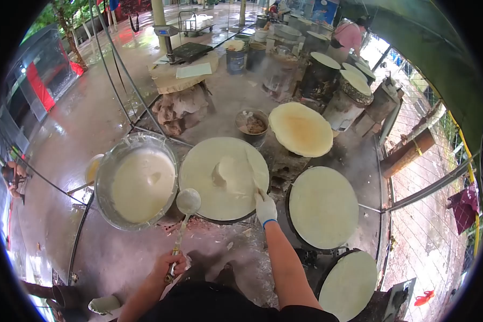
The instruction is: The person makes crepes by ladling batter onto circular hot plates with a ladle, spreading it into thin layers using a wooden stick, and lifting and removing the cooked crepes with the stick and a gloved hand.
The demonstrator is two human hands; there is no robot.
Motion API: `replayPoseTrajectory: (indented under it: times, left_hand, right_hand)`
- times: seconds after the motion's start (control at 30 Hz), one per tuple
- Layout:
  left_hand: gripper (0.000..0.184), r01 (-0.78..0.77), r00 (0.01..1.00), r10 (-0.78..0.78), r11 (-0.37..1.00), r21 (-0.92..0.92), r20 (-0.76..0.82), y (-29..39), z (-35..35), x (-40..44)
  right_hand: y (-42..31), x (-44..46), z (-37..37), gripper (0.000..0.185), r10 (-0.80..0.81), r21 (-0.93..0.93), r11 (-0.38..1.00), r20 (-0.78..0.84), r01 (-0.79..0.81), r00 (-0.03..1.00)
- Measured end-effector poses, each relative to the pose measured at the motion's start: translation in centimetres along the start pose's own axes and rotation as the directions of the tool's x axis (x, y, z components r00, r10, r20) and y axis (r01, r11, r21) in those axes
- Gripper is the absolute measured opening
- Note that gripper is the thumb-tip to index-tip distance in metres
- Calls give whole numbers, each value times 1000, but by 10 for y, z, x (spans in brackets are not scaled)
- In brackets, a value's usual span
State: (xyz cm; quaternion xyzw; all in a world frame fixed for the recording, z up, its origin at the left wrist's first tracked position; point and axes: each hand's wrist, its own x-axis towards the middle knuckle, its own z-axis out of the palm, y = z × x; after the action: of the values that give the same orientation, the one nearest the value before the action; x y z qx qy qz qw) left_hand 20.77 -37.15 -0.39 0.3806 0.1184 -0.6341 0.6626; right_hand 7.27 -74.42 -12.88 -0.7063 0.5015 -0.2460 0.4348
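Note:
My left hand point(170, 266) is closed round the handle of a ladle point(188, 202), whose batter-coated bowl is held between the batter basin and the griddle. The big metal basin point(103, 202) on the left holds pale, creamy batter point(144, 182). In front of me a round griddle carries a wide pancake point(209, 196) with a thicker pool of batter near its middle. My right hand point(265, 207), in a white glove, is at the pancake's right edge. Its fingers are closed on what looks like a thin, pale spreader point(250, 167) lying across the batter; its outline is faint.
More griddles with pancakes point(323, 207) point(349, 287) stand to my right. Beyond them a browned pancake point(300, 129) covers another. A bucket point(253, 122) with brown contents sits behind. A scale point(192, 52) rests on a stump table. Steaming drums and a person in pink point(349, 36) are farther back.

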Motion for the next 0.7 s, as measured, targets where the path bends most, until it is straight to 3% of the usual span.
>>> replayPoseTrajectory:
  times: [0.1, 0.13, 0.17, 0.23, 0.33, 0.43, 0.53, 0.63, 0.7]
  left_hand:
    - [7, 25, 997, -21, 999, 47, -74, -5, -3, -3]
    - [9, 39, 994, -32, 997, 66, -104, -6, -6, -4]
    - [10, 51, 995, -44, 996, 75, -95, -5, -10, -3]
    - [12, 73, 995, -66, 993, 91, -75, -3, -20, 2]
    - [15, 64, 993, -45, 982, 176, -109, 9, -18, 13]
    - [14, 46, 992, -8, 951, 307, -124, 26, -15, 39]
    - [12, -8, 984, 92, 883, 470, -156, 45, 5, 61]
    - [12, -33, 963, 227, 630, 776, -144, 48, 10, 88]
    - [13, -47, 921, 368, 430, 902, -128, 34, 0, 118]
  right_hand:
    - [10, -19, 1, 45, 72, -70, 996, 299, -54, 952]
    - [14, -23, 8, 43, 5, 92, 995, 357, -40, 934]
    - [18, -19, 4, 42, 49, 90, 991, 415, -95, 908]
    - [-34, -19, -31, 40, 132, 75, 977, 528, -201, 839]
    - [11, 17, 5, 38, -64, 158, 987, 143, 41, 988]
    - [43, 6, 31, 37, -111, 169, 984, 334, 56, 936]
    - [4, -61, -9, 37, 161, 315, 867, 555, -385, 816]
    - [-40, -138, -16, 34, 320, 468, 772, 297, -429, 900]
    - [-21, -166, 39, 33, 357, 537, 737, 206, -410, 911]
